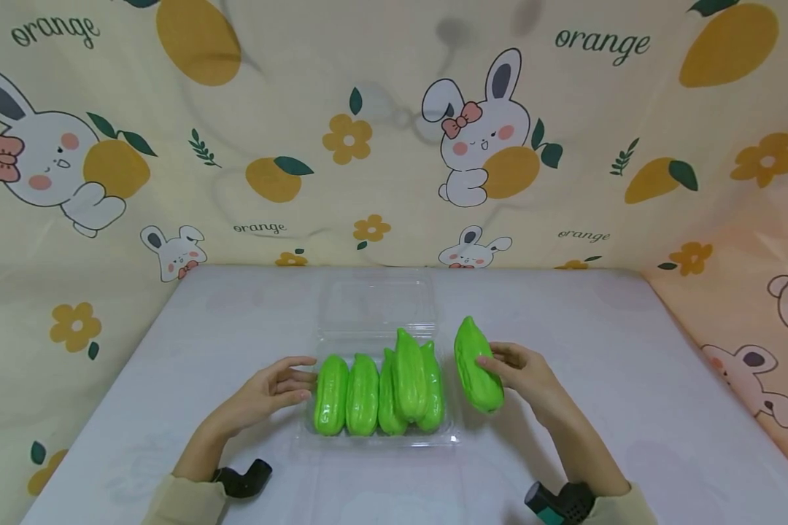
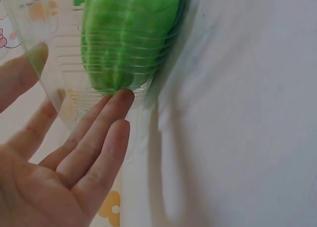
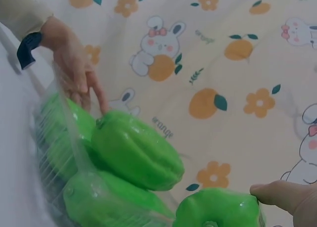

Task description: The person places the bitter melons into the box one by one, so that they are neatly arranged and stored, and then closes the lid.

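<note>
A clear plastic clamshell box (image 1: 449, 440) with its lid (image 1: 377, 302) laid open at the back stands on the table. Several glossy green ribbed vegetables lie in it; one (image 1: 410, 375) rests on top of others on the right side. My right hand (image 1: 522, 372) pinches another green ribbed vegetable (image 1: 476, 368) between thumb and fingers, raised just right of the box. In the right wrist view this held vegetable (image 3: 218, 209) shows at the bottom edge, beside the thumb. My left hand (image 1: 269, 390) is at the box's left side, fingers extended near the ridged wall (image 2: 124, 49).
A white tabletop (image 1: 236, 313) lies beneath the box. Behind it hangs a cream cloth (image 1: 394, 182) printed with rabbits and oranges, which also runs down the sides. Black wrist devices sit on the left wrist (image 1: 246, 479) and right wrist (image 1: 560, 503).
</note>
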Available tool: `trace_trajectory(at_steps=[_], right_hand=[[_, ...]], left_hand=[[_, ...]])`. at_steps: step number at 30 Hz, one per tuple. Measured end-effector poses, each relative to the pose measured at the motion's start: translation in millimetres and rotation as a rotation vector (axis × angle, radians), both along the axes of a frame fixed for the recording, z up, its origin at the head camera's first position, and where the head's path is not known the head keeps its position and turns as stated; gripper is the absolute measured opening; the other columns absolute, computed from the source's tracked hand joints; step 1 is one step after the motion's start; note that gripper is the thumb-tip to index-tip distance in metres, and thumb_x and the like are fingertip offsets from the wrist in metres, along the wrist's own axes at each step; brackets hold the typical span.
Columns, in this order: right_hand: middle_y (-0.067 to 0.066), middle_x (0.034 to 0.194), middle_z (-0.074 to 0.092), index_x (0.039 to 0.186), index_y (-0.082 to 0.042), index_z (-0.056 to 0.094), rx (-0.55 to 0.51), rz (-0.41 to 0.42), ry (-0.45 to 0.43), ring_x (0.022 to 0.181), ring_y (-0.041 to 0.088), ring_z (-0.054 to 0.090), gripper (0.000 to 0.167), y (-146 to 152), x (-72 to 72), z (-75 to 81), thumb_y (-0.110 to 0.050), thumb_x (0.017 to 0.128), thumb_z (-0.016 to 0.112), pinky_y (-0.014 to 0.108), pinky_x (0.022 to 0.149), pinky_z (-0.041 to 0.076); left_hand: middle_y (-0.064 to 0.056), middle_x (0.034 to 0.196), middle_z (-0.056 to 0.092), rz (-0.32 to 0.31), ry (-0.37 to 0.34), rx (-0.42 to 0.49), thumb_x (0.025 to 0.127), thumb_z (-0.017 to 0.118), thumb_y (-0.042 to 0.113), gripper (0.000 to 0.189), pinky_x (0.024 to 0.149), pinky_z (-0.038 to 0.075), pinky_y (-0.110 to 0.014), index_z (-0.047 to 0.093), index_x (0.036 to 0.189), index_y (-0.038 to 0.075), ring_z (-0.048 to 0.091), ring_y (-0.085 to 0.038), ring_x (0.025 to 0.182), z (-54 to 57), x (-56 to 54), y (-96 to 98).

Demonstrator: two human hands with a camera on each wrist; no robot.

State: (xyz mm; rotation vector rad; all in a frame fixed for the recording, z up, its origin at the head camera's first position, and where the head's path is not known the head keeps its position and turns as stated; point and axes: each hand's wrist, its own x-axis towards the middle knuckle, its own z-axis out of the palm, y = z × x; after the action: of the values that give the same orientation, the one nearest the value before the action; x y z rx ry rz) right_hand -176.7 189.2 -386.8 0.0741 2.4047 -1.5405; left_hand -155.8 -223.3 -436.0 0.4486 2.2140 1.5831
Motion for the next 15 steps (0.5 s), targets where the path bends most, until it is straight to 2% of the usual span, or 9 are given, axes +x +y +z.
trace_trajectory(at_steps=[5, 15], right_hand=[[0.024, 0.128, 0.058, 0.137, 0.007, 0.044, -0.052, 0.02, 0.012, 0.089, 0.001, 0.06, 0.057, 2, 0.5, 3.8, -0.025, 0.094, 0.061, 0.017, 0.08, 0.052], [0.013, 0.119, 0.063, 0.138, 0.008, 0.042, -0.113, 0.043, 0.022, 0.088, -0.002, 0.061, 0.056, 4, 3.5, 9.2, -0.024, 0.096, 0.059, 0.017, 0.081, 0.052]], left_hand=[[-0.033, 0.136, 0.048, -0.003, 0.004, 0.014, 0.095, 0.062, 0.022, 0.063, 0.093, 0.053, -0.02, 0.033, 0.145, -0.001, 0.055, -0.044, 0.122, -2.0, -0.8, 4.9], [-0.034, 0.136, 0.048, -0.001, -0.007, 0.04, 0.095, 0.062, 0.022, 0.062, 0.093, 0.053, -0.021, 0.033, 0.145, 0.0, 0.054, -0.046, 0.123, -4.4, 1.3, 19.1]])
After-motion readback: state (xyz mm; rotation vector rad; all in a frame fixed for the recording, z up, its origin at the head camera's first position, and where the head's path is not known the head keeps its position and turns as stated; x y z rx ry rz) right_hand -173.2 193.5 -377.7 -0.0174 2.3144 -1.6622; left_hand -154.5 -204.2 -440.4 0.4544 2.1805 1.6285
